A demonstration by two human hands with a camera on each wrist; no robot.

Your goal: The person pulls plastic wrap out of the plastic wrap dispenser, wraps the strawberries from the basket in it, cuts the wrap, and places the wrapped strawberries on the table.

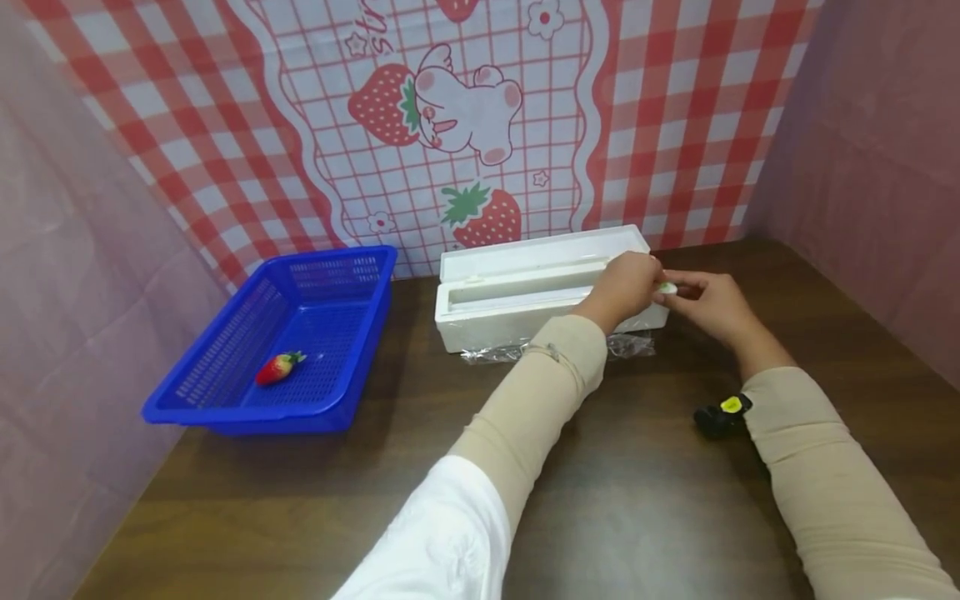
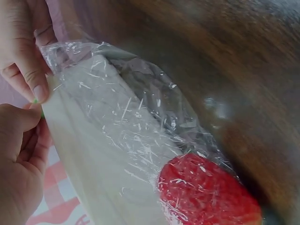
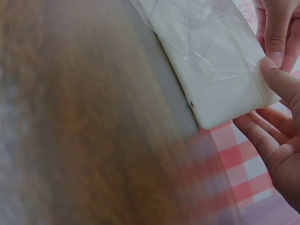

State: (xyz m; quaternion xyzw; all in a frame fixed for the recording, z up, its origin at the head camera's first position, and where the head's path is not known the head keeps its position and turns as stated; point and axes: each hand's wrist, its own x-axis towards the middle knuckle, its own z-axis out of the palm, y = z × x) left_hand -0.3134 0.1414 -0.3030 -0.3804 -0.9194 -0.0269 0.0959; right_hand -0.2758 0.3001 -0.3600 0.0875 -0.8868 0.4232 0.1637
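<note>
A long white cling film dispenser box [image 1: 495,315] stands on the table with its lid [image 1: 540,248] tipped back. At its right end, my right hand [image 1: 712,304] pinches a small white-and-green piece [image 1: 666,288], like a slide cutter, between thumb and index finger. My left hand [image 1: 626,283] meets it there with curled fingers, its fingertips at the same green bit. Clear cling film [image 2: 154,93] hangs over the box front onto the table. Under that film, a strawberry [image 2: 206,192] shows in the left wrist view; in the head view the left forearm hides it.
A blue basket [image 1: 367,333] with one strawberry [image 1: 279,367] in it stands at the left. Near the right sleeve sits a small black object with a yellow mark [image 1: 731,406]. Behind the box hangs a red-and-white checked cloth [image 1: 667,125]; pink cloth [image 1: 870,167] borders the sides.
</note>
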